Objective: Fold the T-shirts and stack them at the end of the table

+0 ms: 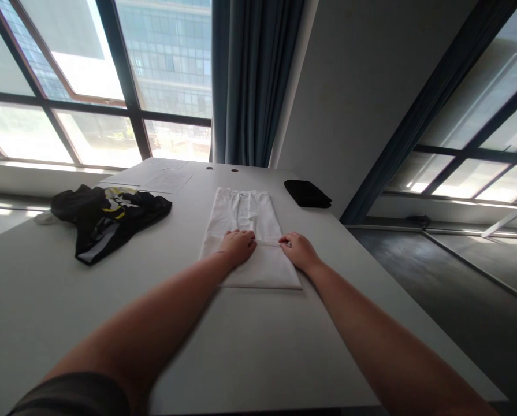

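Lying flat on the pale counter (258,341), the white garment (267,268) has its near part folded over, with a straight edge toward the person and a gathered, seamed part at the far end. The left hand (238,245) rests on the cloth near the fold line, its fingers close together and bent downward; whether it grips any fabric cannot be told. The right hand (299,251) pinches the garment at the right end of that fold line, fingertips drawn in. To the left, well apart, a black garment (106,214) with yellow and white markings lies crumpled. Papers (165,178) lie on the far left part of the counter, and a folded black cloth (308,193) sits beyond the right hand, near the right edge.
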A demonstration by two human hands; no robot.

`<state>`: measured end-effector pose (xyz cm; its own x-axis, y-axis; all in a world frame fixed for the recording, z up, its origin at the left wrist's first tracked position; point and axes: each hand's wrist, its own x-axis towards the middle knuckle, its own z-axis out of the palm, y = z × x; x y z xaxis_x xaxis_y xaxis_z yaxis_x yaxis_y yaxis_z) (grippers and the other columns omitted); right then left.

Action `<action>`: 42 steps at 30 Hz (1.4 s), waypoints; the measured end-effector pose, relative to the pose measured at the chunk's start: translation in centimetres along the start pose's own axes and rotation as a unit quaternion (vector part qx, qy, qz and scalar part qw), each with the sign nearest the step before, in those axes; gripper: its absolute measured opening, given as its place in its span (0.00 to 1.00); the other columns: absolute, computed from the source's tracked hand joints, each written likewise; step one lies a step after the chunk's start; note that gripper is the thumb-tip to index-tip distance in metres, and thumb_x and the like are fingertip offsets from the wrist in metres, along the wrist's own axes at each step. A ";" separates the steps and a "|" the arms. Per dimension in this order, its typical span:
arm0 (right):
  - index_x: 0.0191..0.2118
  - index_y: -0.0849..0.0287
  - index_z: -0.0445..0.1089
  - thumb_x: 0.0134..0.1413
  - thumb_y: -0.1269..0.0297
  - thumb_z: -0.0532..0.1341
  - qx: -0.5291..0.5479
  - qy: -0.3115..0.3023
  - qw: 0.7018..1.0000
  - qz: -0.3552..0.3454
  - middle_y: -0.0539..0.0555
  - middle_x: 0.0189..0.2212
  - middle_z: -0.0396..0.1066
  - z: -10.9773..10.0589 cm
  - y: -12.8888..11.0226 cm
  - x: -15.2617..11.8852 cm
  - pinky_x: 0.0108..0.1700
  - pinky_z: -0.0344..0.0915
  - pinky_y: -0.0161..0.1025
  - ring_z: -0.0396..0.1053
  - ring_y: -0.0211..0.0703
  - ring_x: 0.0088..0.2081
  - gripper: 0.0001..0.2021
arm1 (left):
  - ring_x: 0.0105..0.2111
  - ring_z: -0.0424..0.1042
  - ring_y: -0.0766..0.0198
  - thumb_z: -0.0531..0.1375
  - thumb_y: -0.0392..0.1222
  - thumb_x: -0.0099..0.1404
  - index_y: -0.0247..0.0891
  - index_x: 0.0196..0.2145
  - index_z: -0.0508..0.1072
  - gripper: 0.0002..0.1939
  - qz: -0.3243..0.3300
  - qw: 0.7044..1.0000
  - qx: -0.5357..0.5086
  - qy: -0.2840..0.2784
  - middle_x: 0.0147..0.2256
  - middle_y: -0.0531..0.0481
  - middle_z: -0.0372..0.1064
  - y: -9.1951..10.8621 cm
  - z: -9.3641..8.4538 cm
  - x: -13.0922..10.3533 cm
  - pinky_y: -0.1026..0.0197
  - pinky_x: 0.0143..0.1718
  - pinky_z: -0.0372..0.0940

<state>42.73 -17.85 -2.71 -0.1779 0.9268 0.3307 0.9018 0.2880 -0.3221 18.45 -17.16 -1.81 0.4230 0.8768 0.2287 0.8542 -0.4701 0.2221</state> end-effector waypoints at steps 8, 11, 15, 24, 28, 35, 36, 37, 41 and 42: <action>0.38 0.59 0.77 0.62 0.70 0.61 -0.056 -0.027 0.998 0.030 0.55 0.37 0.77 -0.2 -0.2 0.1 0.46 0.61 0.37 0.71 0.43 0.39 0.06 | 0.56 0.68 0.42 0.56 0.53 0.72 0.42 0.54 0.73 0.20 -0.083 0.990 0.102 0.041 0.57 0.37 0.69 0.1 -1.4 -0.8 0.41 0.54 0.62; 0.38 0.59 0.77 0.62 0.69 0.62 -0.066 -0.021 0.997 0.021 0.56 0.37 0.76 -0.3 -0.1 0.0 0.49 0.61 0.39 0.70 0.45 0.41 0.06 | 0.52 0.73 0.44 0.56 0.57 0.70 0.41 0.57 0.70 0.25 -0.089 0.989 0.098 -0.058 0.54 0.36 0.72 -1.3 -2.7 -0.8 0.45 0.52 0.65; 0.39 0.59 0.77 0.61 0.70 0.61 -0.059 -0.020 0.998 0.001 0.57 0.38 0.76 -0.2 0.2 -0.1 0.52 0.60 0.40 0.70 0.46 0.42 0.06 | 0.48 0.75 0.48 0.63 0.55 0.63 0.42 0.54 0.73 0.25 -0.034 0.990 0.075 -0.118 0.52 0.41 0.75 -4.5 -4.3 -0.2 0.53 0.47 0.67; 0.41 0.58 0.78 0.61 0.68 0.62 -0.048 -0.012 0.999 -0.011 0.58 0.41 0.75 0.3 0.5 -0.1 0.54 0.60 0.42 0.69 0.49 0.45 0.07 | 0.40 0.76 0.52 0.61 0.48 0.61 0.43 0.42 0.78 0.13 0.027 0.991 0.035 -0.128 0.43 0.46 0.79 -8.0 -4.4 0.9 0.57 0.41 0.66; 0.42 0.59 0.78 0.60 0.68 0.62 -0.039 -0.018 0.999 -0.013 0.58 0.41 0.75 0.4 0.7 0.0 0.55 0.60 0.43 0.70 0.49 0.46 0.08 | 0.39 0.76 0.55 0.59 0.47 0.63 0.43 0.41 0.78 0.12 0.039 0.993 -0.003 -0.109 0.41 0.48 0.79 -8.6 -3.7 1.2 0.59 0.40 0.66; 0.41 0.59 0.79 0.60 0.69 0.62 -0.030 -0.017 0.999 -0.009 0.59 0.41 0.75 0.2 0.5 -0.1 0.56 0.61 0.43 0.70 0.49 0.46 0.08 | 0.35 0.74 0.58 0.58 0.44 0.62 0.42 0.37 0.76 0.08 0.038 0.996 -0.049 -0.071 0.36 0.50 0.78 -9.1 -2.6 1.2 0.60 0.35 0.64; 0.41 0.59 0.79 0.60 0.69 0.62 -0.031 -0.017 0.999 -0.009 0.59 0.42 0.75 0.1 0.3 -0.2 0.56 0.61 0.44 0.70 0.50 0.46 0.08 | 0.34 0.73 0.58 0.58 0.44 0.62 0.42 0.37 0.75 0.08 0.039 0.995 -0.054 -0.069 0.35 0.50 0.78 -9.0 -2.6 1.2 0.60 0.35 0.63; 0.42 0.59 0.79 0.60 0.69 0.62 -0.033 -0.013 0.999 -0.011 0.59 0.42 0.75 -0.2 0.1 -0.2 0.56 0.62 0.44 0.70 0.50 0.47 0.08 | 0.34 0.73 0.59 0.58 0.43 0.62 0.42 0.36 0.75 0.08 0.041 0.995 -0.060 -0.066 0.34 0.51 0.77 -8.9 -2.5 1.2 0.60 0.34 0.63; 0.46 0.60 0.78 0.61 0.69 0.61 -0.019 0.017 0.998 -0.063 0.61 0.46 0.74 -0.9 -1.4 -0.6 0.60 0.62 0.48 0.69 0.53 0.50 0.11 | 0.34 0.72 0.59 0.57 0.40 0.61 0.42 0.38 0.76 0.09 0.045 0.994 -0.078 -0.058 0.35 0.51 0.77 -8.5 -2.3 0.9 0.60 0.35 0.64; 0.48 0.59 0.78 0.62 0.69 0.61 -0.005 0.013 0.996 -0.087 0.61 0.48 0.74 -0.9 -1.8 -0.8 0.61 0.62 0.48 0.69 0.53 0.52 0.12 | 0.34 0.73 0.60 0.57 0.40 0.61 0.42 0.39 0.76 0.10 0.045 0.994 -0.086 -0.058 0.35 0.51 0.77 -8.5 -2.2 0.8 0.61 0.35 0.65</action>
<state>41.61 -19.34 -1.64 -0.3210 0.8565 0.4041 0.8626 0.4406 -0.2487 10.91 -12.68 -1.39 0.5358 0.8317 0.1460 0.7513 -0.5484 0.3671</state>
